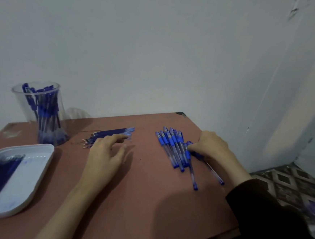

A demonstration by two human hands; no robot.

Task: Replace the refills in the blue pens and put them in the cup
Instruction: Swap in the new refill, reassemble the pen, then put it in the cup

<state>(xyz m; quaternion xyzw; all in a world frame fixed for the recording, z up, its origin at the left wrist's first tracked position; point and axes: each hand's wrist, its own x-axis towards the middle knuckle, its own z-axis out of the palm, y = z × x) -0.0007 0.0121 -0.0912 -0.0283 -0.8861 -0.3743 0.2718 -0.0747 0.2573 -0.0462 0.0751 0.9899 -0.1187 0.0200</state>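
Several blue capped pens lie side by side on the right of the brown table. My right hand rests on the right end of this row, fingers curled around one blue pen. A row of dark blue refills lies at the table's middle back. My left hand hovers just in front of them, fingers spread and holding nothing. A clear plastic cup at the back left stands upright with several blue pens in it.
A white tray at the front left holds several dark blue refills. The wall stands right behind the table. The table's right edge drops to a patterned floor.
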